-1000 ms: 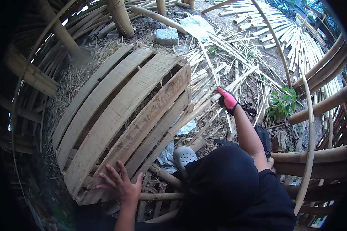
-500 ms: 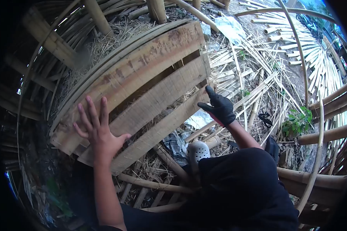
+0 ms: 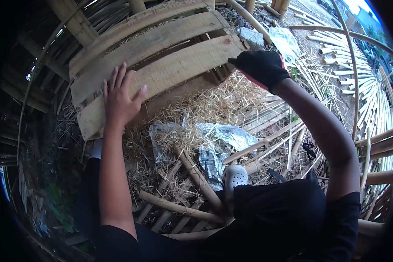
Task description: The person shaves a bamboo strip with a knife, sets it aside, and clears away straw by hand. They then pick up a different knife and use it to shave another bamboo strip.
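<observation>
Item: wooden pallet (image 3: 161, 56), one, raised on edge at the far centre of the scene, tilted away from the viewer. Four broad slats visible on its face, weathered and pale. Long axis of the slats runs from near left to far right, rising toward the right; the right end points to the far right, the left end sits low at the left.

Left hand (image 3: 120, 100), bare, laid flat with fingers spread against the lowest slat near its left end; pressing, not gripping.

Right hand (image 3: 263, 66), in a black glove with a pink cuff edge, set at the pallet's right end corner; fingers curl at the slat end, though whether they close around it cannot be told.

Beneath the pallet: dry straw (image 3: 214, 105), a loose heap, on the ground. Crumpled plastic sheets (image 3: 225, 137), two or three pieces, grey and silvery, lying in the straw.

Near centre: bamboo poles (image 3: 179, 207), several, crossed on the ground. One grey perforated clog (image 3: 235, 177) beside them.

Far right: split bamboo strips (image 3: 336, 48), many, fanned out over the earth.
</observation>
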A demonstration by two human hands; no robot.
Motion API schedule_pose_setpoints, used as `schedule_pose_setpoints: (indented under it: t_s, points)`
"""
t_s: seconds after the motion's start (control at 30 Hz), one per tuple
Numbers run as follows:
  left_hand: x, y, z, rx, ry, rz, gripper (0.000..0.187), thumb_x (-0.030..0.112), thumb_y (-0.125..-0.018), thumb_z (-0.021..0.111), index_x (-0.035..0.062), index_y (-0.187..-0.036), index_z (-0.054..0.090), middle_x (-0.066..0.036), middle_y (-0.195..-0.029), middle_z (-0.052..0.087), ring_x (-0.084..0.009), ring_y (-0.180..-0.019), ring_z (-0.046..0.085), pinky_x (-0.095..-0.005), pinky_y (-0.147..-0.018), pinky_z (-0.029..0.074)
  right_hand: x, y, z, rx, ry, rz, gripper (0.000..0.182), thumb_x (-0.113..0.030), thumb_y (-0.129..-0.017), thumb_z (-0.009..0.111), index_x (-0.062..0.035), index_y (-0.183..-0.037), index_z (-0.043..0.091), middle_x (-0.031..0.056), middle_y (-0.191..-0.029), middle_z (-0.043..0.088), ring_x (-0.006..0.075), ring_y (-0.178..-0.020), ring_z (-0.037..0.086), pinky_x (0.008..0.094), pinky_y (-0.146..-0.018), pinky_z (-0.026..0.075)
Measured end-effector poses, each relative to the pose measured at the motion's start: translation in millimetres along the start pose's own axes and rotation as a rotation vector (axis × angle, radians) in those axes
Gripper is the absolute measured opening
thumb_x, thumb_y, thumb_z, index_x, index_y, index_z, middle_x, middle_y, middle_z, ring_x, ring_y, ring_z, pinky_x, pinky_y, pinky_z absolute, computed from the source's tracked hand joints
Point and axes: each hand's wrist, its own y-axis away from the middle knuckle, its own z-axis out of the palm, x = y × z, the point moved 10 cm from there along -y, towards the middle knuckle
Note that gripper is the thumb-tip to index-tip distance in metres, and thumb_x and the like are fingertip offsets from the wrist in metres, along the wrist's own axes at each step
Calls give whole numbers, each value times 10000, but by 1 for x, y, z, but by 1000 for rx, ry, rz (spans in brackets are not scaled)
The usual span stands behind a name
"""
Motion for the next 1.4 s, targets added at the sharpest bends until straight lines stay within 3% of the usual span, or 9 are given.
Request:
schedule_pose_setpoints:
  t_s: [0.07, 0.3, 0.43, 0.5, 0.63, 0.67, 0.77, 0.87, 1.4]
  points:
    - [-32, -36, 12, -29, 49, -50, 587, 473, -912, 586, 121, -1376, 520, -86, -1575, 347, -279, -1465, 292, -545, -1185, 161, 17, -11, 2, -248, 238, 95, 556, -596, -942, 471, -117, -940, 753, 111, -945, 731, 304, -888, 708, 426, -770, 546]
    - [-52, -78, 25, -67, -5, -67, 584, 523, -899, 586, 119, -1321, 575, -96, -1552, 384, -259, -1432, 351, -495, -1135, 238, 19, -2, 116, -881, 241, 75, 621, -614, -808, 627, -33, -995, 745, 123, -906, 731, 277, -837, 701, 400, -745, 531]
    - [-50, -59, 20, -38, -8, -77, 591, 523, -902, 581, 118, -1333, 568, -98, -1555, 380, -257, -1437, 345, -496, -1147, 216, -34, -9, 208, -901, -155, 82, 706, -650, -758, 679, -54, -1135, 710, 142, -1045, 721, 301, -920, 696, 404, -808, 527]
    - [-55, -57, 25, -83, 46, -79, 755, 663, -819, 613, 159, -1377, 546, -85, -1570, 360, -251, -1463, 295, -514, -1182, 167, -68, -9, 221, -790, -216, 161, 1029, -688, -714, 713, -104, -1493, 380, 218, -1388, 547, 360, -1255, 556, 416, -1006, 464]
    - [-42, -62, 7, -42, 42, 43, 813, 664, -749, 696, 144, -1358, 555, -132, -1538, 399, -296, -1435, 348, -515, -1144, 224, -121, 5, 325, -740, -447, 166, 1238, -671, -663, 769, -181, -1578, 95, 293, -1429, 470, 424, -1278, 520, 459, -1042, 438]
    - [-46, -67, 9, -49, 62, 41, 912, 716, -669, 722, 144, -1360, 555, -123, -1536, 403, -279, -1434, 349, -525, -1158, 206, -123, 1, 391, -681, -576, 233, 1129, -645, -672, 772, -152, -1538, 240, 283, -1401, 504, 418, -1264, 534, 467, -1023, 451]
    - [-52, -70, 16, -64, 87, 37, 963, 728, -611, 760, 152, -1356, 559, -128, -1523, 420, -287, -1419, 371, -528, -1153, 222, -146, -1, 324, -590, -365, 143, 570, -525, -768, 686, -106, -1153, 663, 219, -1085, 693, 378, -1018, 669, 437, -867, 527]
    - [-53, -78, 15, -50, 88, 42, 906, 683, -634, 774, 159, -1344, 569, -140, -1506, 442, -309, -1401, 399, -523, -1135, 256, -160, -4, 303, -464, -405, 58, 399, -497, -738, 691, -122, -855, 766, 173, -940, 731, 333, -907, 710, 446, -776, 554]
    - [-54, -74, 17, -78, 111, 0, 1002, 734, -573, 772, 137, -1351, 567, -100, -1515, 437, -258, -1412, 385, -506, -1171, 213, -375, 152, 207, -552, -416, -809, 310, -371, -846, 568, -111, -896, 729, 126, -886, 712, 316, -820, 709, 450, -675, 560]
